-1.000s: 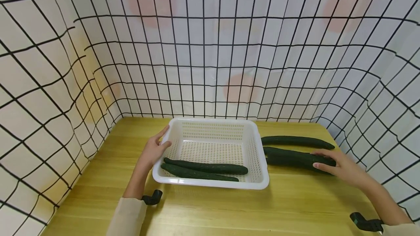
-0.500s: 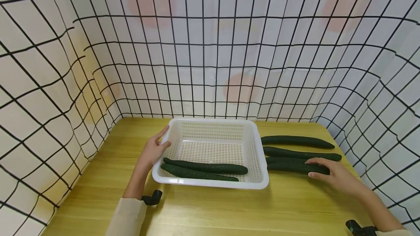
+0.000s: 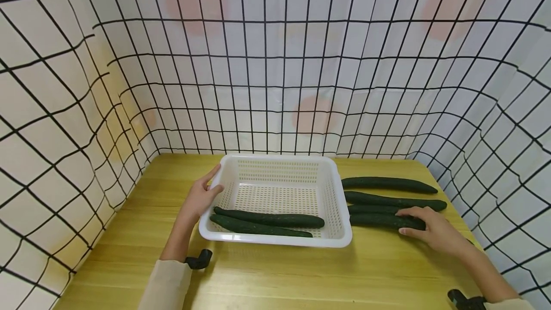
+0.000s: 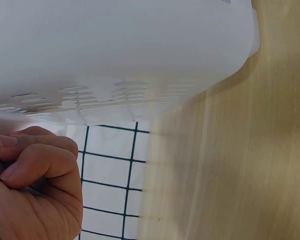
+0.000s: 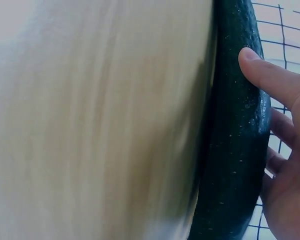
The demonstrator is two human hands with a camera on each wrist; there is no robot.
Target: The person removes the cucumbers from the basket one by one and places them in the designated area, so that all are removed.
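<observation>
Wooden table [image 3: 275, 283], seen from head & both wrists. L hand [image 3: 201, 198] at left side of white basket [image 3: 327, 242]: thumb over the rim, other fingers outside it; L wrist view shows them well bent, i.e. mostly closed, w/ hold of the rim. Basket sits approx. mid-table, its walls & floor slotted. Inside, along the near wall, lie two dark green cucumbers side by side: inner cuke [image 3: 275, 219] (far) & outer cuke [image 3: 258, 227] (near).

R hand [image 3: 435, 230] at right end of nearest cuke [image 3: 376, 221], on the table just right of the basket. Thumb on the near side, other fingers round the far side; gap only as wide as the cuke, which is held betw. them (cf. R wrist view, thumb tip on the skin). Three more to the far side, all roughly left–right: third cuke [image 3: 370, 209], part-hidden, right behind the held one; second cuke [image 3: 400, 203]; farthest cuke [image 3: 389, 184], set a little apart.

Surround: white backdrop [image 3: 254, 71] w/ black grid [image 3: 275, 57], far, left & right. Black wrist mount [image 3: 200, 259] by the pale L sleeve [image 3: 167, 281].
</observation>
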